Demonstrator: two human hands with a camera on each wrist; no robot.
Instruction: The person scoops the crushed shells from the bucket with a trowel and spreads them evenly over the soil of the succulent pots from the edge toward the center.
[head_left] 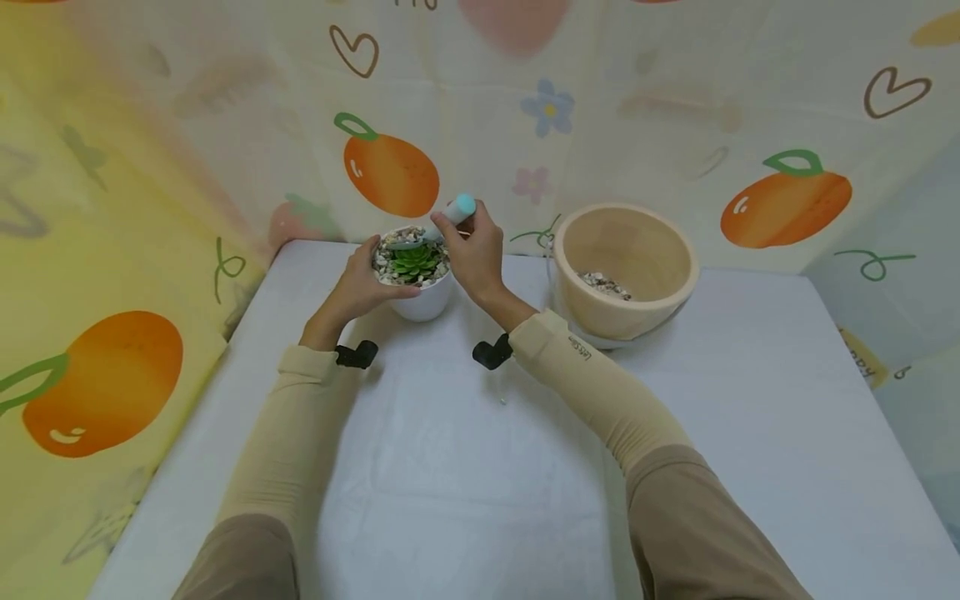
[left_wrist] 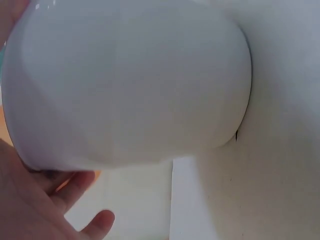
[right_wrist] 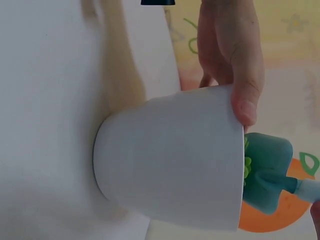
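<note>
A white flowerpot (head_left: 422, 307) stands on the table, holding a green succulent (head_left: 415, 263) ringed by small pebbles (head_left: 386, 268). My left hand (head_left: 351, 285) grips the pot from its left side, thumb across the near rim. In the left wrist view the pot's smooth wall fills most of the picture, with some fingers showing below. My right hand (head_left: 478, 254) pinches the pale handle of a small trowel (head_left: 456, 210) above the pot's right rim. Its teal blade (right_wrist: 269, 157) lies over the pot's mouth, beside the leaves, in the right wrist view.
A large beige pot (head_left: 615, 312) stands to the right, close to my right forearm, with some gravel (head_left: 603, 285) at its bottom. A tiny pale bit (head_left: 502, 402) lies on the white tabletop (head_left: 480, 483). Patterned cloth (head_left: 622, 158) hangs behind and at the left.
</note>
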